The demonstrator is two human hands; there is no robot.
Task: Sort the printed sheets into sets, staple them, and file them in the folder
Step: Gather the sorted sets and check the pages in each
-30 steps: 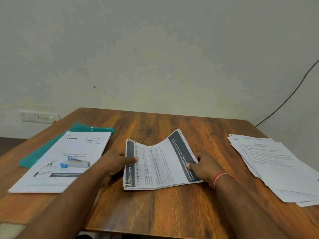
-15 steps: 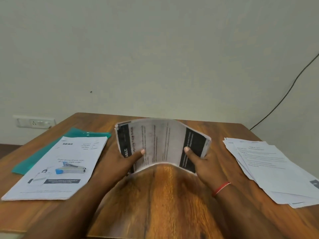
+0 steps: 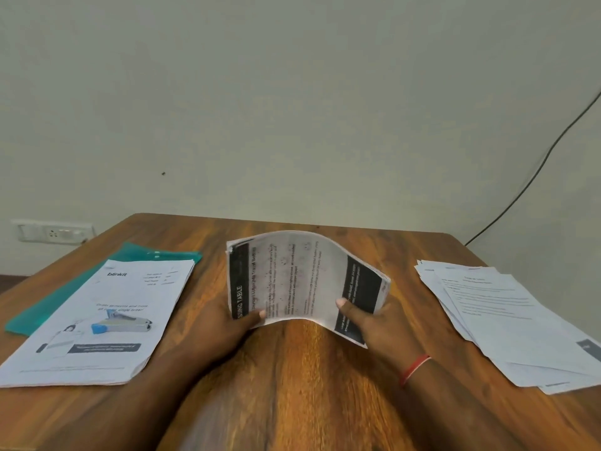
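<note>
Where the wall runs behind the table [image 3: 292, 395], far to the left of the bowed set of sheets [image 3: 302, 275], a white wall socket [image 3: 52, 231] sits low down. Nearer the set, a green folder [image 3: 143, 255] lies flat on the wood. A pile of printed sheets [image 3: 97, 323] lies over the folder's near part, and its top page reads "blinkit" above a picture of a stapler. This pile lies left of the set and apart from it.

The left grip [image 3: 227, 333] clasps the set's left edge. Its thumb presses on the printed face over a dark band lettered "TABLE", and its other fingers are hidden behind the paper.

The set is held upright over the middle of the table, arched between the two hands so that bare wood shows under the curve. Its text runs sideways and is mostly too blurred to read. Whether its lower corners touch the wood cannot be told.

The right grip [image 3: 380, 323] clasps the set's right edge, with the thumb on the front beside a second dark band and the fingers behind. A red wrist band [image 3: 414, 369] circles that arm, nearer the camera than the set.

Well to the right of the set, a looser, fanned pile of text pages [image 3: 510, 320] lies flat on the table. Further right, a dark cable [image 3: 536, 170] climbs the wall.
</note>
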